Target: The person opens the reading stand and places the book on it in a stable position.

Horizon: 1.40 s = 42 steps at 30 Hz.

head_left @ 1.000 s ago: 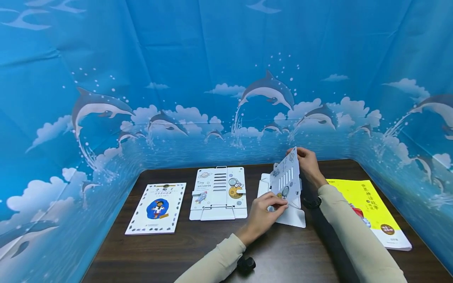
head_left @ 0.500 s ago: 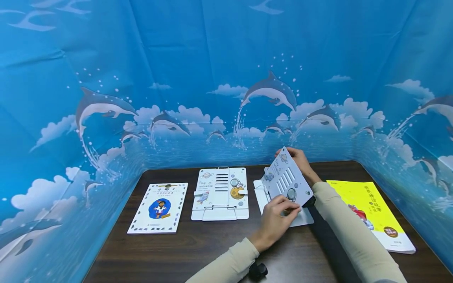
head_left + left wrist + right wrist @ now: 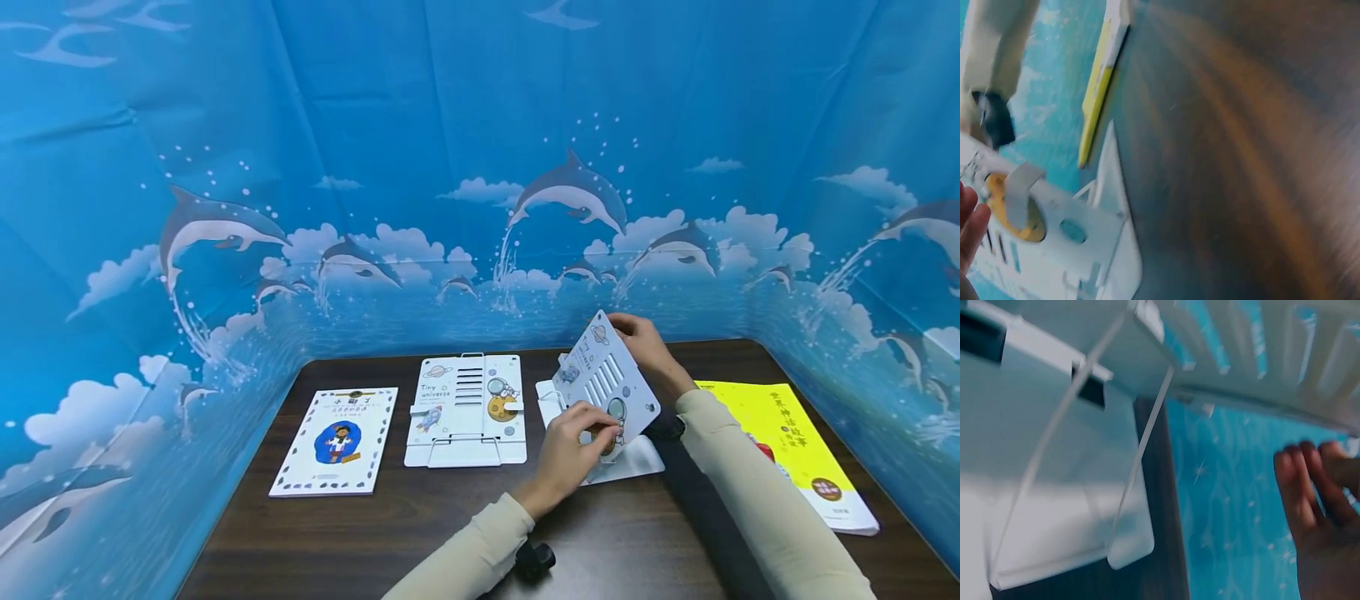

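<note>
The white, space-themed book stand [image 3: 600, 379] at the table's right stands with its slotted panel tilted up and turned. My left hand [image 3: 570, 454] is at the panel's lower front, its thumb and fingers close together near the printed astronaut. Only its fingertips show in the left wrist view, beside the stand's clip [image 3: 1019, 194]. My right hand [image 3: 648, 354] is behind the panel's upper edge. The right wrist view shows that hand with lightly bent fingers [image 3: 1300, 487] beside the edge, and the wire support [image 3: 1054, 437] spanning from panel to base plate [image 3: 1066, 506].
A second matching stand [image 3: 465, 400] lies flat at the middle. To its left lies a white book [image 3: 337, 442] with a blue picture. A yellow book [image 3: 795, 442] lies by the right forearm. Behind the dark wooden table [image 3: 330, 550] hangs a blue dolphin curtain [image 3: 420, 158].
The raised panel has turned, so more of its printed front faces the camera. My left hand has left its lower corner and shifted over its face. My right hand stays near the top edge.
</note>
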Tool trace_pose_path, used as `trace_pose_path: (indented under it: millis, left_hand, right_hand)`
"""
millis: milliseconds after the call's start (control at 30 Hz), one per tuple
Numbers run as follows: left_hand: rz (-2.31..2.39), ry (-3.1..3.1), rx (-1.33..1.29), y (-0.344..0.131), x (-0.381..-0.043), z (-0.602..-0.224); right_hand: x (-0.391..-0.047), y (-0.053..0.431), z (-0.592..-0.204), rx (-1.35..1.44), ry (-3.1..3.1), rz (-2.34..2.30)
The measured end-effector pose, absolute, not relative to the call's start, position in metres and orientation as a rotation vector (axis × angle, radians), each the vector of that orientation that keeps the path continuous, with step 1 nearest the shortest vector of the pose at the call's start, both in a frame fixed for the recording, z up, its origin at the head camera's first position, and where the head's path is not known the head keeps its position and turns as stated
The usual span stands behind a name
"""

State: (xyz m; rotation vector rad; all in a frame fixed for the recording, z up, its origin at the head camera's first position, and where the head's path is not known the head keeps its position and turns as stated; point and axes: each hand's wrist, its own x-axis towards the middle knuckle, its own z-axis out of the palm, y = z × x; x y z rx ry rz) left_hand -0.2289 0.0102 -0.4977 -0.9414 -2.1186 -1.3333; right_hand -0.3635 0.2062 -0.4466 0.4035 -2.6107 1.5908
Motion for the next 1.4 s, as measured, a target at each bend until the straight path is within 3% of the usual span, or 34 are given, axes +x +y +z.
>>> trace_pose_path:
  millis: [300,567,867,1100,1400]
  left_hand:
    - [-1.47,-2.167,-0.738,-0.006,-0.257,-0.479]
    - [-1.509,-2.196,-0.642,-0.013,-0.279,-0.463]
    - [-1.461,-2.284,-0.614,-0.012,-0.303,-0.455]
    - [-1.606,-2.362,-0.475,-0.012,-0.321,-0.454]
    - [-1.696,-2.449,-0.385,-0.01,-0.336,-0.457]
  right_hand:
    - [-0.33,0.214,-0.445,0.114,-2.456,1.589]
    - [-0.281,0.224,-0.449,-0.002,-2.472,1.506]
    - [-0.221,0.217,-0.45,-0.252,-2.531,1.717]
    - [-0.181,0.205,-0.459,-0.254,-2.488,1.874]
    - [-0.158,0.189,-0.47,-0.239,-2.536,1.853]
